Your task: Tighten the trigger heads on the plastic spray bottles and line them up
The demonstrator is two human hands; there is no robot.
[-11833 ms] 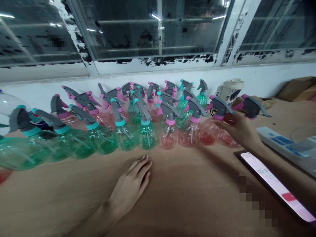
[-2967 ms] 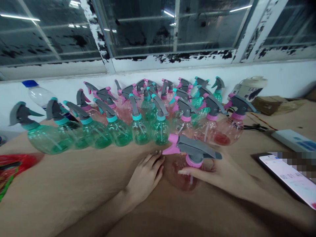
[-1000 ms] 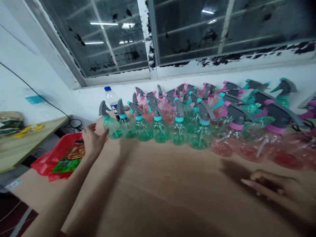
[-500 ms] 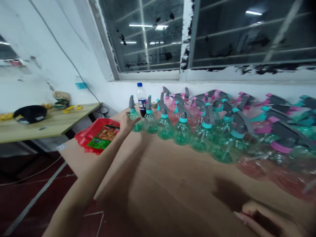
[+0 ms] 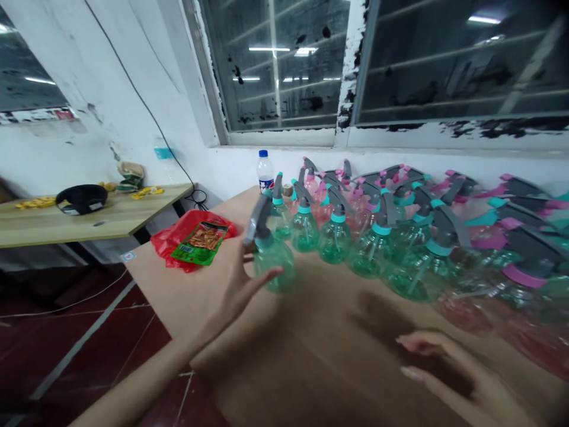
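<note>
My left hand (image 5: 242, 281) is closed round a green spray bottle (image 5: 276, 267), a round clear-green body with a grey trigger head. The bottle is blurred by motion and tilts a little; whether its base touches the table is hard to see. My right hand (image 5: 448, 367) hovers over the table at the lower right, thumb and fingers apart, with nothing in it. Beyond both hands stand many spray bottles in rows: green ones with turquoise collars, such as this one (image 5: 334, 240), and pink ones with pink collars, such as this pink bottle (image 5: 533, 326).
A red plastic bag (image 5: 166, 240) with a snack packet (image 5: 202, 242) on it lies at the table's left edge. A soda bottle (image 5: 265, 172) with a blue cap stands by the wall. Another table (image 5: 80, 228) at the left bears a black round object (image 5: 80, 200).
My left hand has drawn the end green spray bottle towards me, out of the row. My right hand has moved further into view and its fingers have spread. The view has turned slightly left.
</note>
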